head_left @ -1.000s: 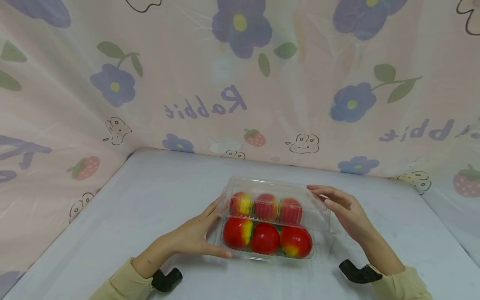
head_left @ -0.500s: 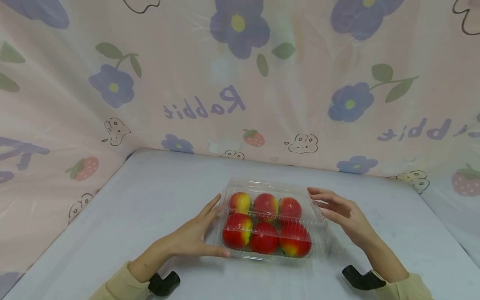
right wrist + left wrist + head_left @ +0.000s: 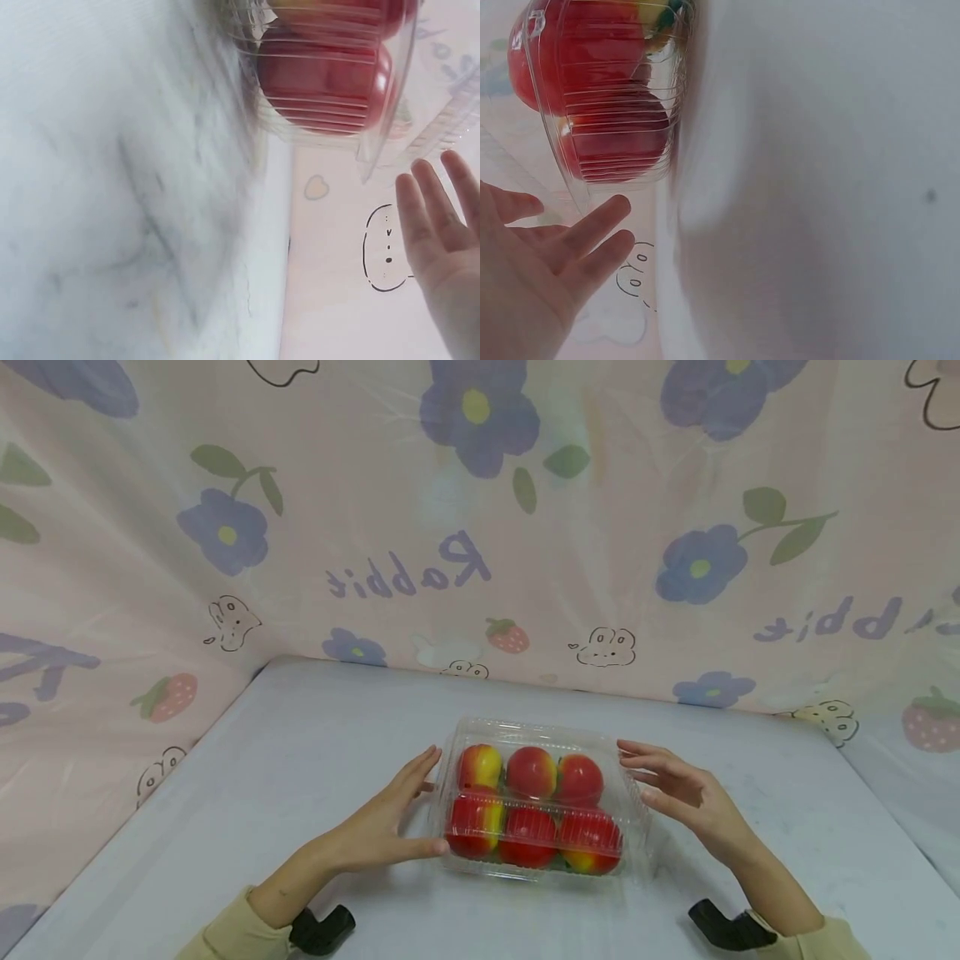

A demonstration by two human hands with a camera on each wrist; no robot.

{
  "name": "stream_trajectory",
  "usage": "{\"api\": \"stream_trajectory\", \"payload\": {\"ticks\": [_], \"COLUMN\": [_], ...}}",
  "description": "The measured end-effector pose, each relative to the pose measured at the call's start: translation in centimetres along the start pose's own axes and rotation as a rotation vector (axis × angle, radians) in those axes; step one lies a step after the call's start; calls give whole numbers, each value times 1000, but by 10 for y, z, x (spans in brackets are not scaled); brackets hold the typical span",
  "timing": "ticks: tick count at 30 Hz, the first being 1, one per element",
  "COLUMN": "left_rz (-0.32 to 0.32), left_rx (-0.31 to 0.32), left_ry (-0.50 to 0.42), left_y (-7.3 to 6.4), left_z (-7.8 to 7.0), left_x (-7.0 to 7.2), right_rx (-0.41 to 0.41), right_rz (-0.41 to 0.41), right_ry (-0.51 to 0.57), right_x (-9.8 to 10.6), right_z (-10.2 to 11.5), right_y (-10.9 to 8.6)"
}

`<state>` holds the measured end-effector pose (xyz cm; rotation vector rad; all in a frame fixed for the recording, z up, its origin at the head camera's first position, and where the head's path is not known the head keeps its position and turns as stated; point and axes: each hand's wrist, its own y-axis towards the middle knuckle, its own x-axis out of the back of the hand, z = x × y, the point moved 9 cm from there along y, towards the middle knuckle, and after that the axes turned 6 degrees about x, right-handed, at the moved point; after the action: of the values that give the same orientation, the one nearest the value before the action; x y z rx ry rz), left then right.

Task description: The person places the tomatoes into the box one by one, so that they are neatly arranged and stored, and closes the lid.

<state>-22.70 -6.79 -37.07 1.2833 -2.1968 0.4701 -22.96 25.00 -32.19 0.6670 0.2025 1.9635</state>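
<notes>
A clear plastic clamshell box sits on the table, holding several glossy red-and-yellow apples in two rows. Its see-through lid hangs over both rows; in the right wrist view the lid edge stands apart from the base rim. At the box's left side is my left hand, fingers and thumb spread, thumb tip by the front left corner. My right hand is at the right side with fingers extended, fingertips close to the lid's right edge. Neither hand grips anything.
The white table extends around the box. Behind it hangs a pink curtain printed with flowers and rabbits. A black curved piece sits at each wrist, the left one and the right one.
The lid has swung down toward the front, its front edge now over the front row of apples. Both hands have drawn slightly outward from the box, the left one's fingers coming off its side.
</notes>
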Motion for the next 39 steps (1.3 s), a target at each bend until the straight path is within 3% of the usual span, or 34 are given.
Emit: {"api": "stream_trajectory", "payload": {"ticks": [7, 13, 39], "left_rz": [-20, -32, -34], "left_rx": [-122, -171, -168], "left_ry": [-47, -71, -75], "left_y": [-3, -4, -4], "left_z": [-8, -12, -15], "left_x": [4, 6, 1], "right_rx": [32, 26, -74], "right_rz": [14, 31, -4], "right_ry": [19, -18, -213], "right_x": [-4, -6, -11], "right_z": [2, 0, -2], "right_y": [-4, -8, -18]}}
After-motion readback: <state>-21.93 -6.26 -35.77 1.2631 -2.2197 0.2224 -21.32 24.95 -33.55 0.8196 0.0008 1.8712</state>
